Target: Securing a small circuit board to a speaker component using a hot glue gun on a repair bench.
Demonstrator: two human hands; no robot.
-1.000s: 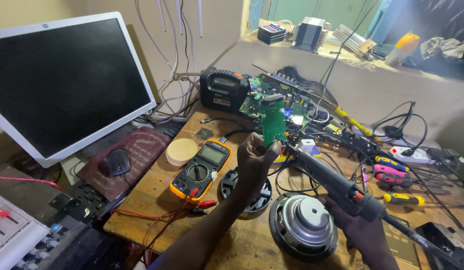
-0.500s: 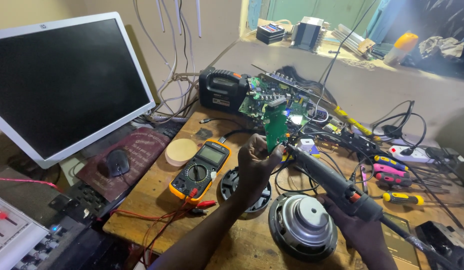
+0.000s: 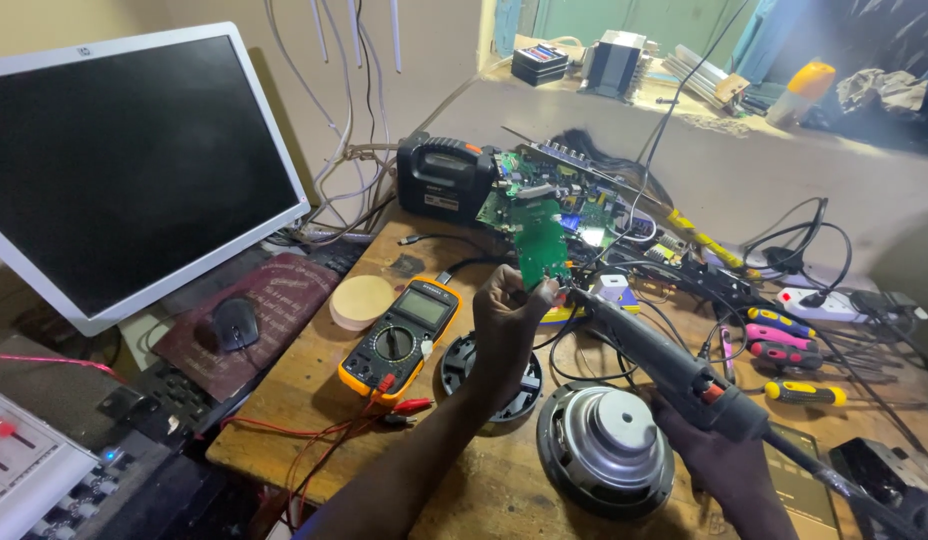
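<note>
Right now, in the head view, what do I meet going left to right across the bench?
Monitor → mouse → round wooden disc → multimeter → left hand holding green circuit board → speaker → right hand gripping black tool → screwdrivers.

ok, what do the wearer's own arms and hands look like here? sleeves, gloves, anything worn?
Both are bare. The left hand has no glove, ring or watch that shows, and its forearm is uncovered to the bottom edge of the picture, no sleeve in view. The right hand is also ungloved, wrist bare, no strap or band visible; it is partly in shadow and cut off by the picture's edge, so little more can be told.
</note>
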